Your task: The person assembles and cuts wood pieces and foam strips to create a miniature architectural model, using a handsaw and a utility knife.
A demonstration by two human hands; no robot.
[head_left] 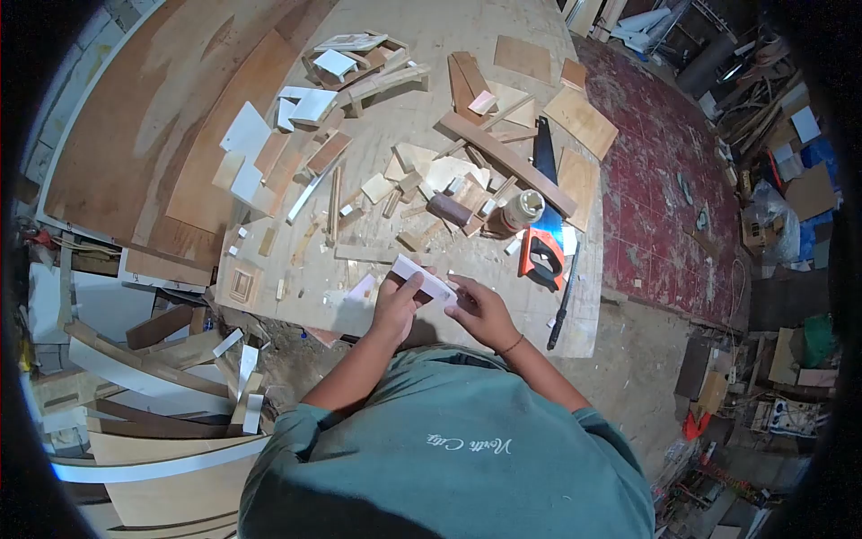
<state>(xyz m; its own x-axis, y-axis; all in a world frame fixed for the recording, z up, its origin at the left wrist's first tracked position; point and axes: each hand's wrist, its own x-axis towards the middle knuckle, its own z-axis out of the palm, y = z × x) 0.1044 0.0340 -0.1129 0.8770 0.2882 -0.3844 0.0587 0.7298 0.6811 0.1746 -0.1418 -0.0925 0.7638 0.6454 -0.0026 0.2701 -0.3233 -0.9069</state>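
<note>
Near the front edge of the workbench, my left hand (393, 308) is closed around a small pale pinkish-white rectangular piece (420, 278), thumb on top. My right hand (485, 316) pinches the right end of the same piece between thumb and fingers. A flat pale pink piece (362, 287) lies on the bench just left of my left hand. To the right of my right hand are a handsaw with an orange handle (543, 254) and a long, thin dark tool (564, 305).
Wood offcuts (413, 184) are scattered over the workbench (575, 337). A glass jar (521, 212) stands beside a brown cylinder (449, 209) and a long wooden strip (507, 162). Small wooden assemblies (386, 81) sit at the far left. Curved boards (153, 377) are stacked below left.
</note>
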